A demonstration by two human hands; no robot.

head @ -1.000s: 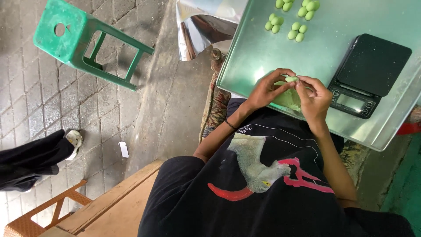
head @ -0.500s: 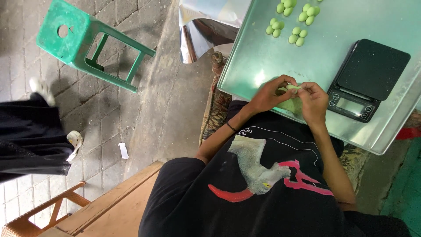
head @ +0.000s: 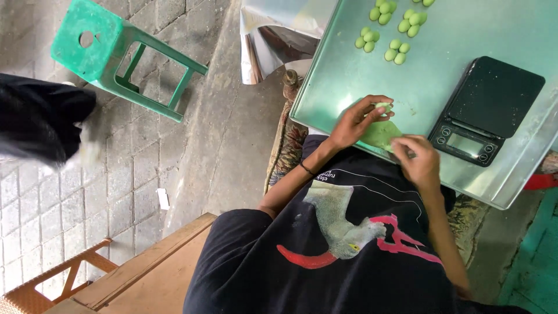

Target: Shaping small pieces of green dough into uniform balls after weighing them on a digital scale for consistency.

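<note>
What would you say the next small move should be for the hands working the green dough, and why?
Probably the left hand should set its small green piece beside the dough balls grouped farther up the metal tray, since it looks pinched off the dough lump that the right hand is holding.

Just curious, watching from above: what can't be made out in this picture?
- Scale display: too small to read.
- Green dough: partly covered by the left hand and right hand.
- Dough balls: top ones cut off by the edge.
- Dark shape on the left: blurred.
</note>
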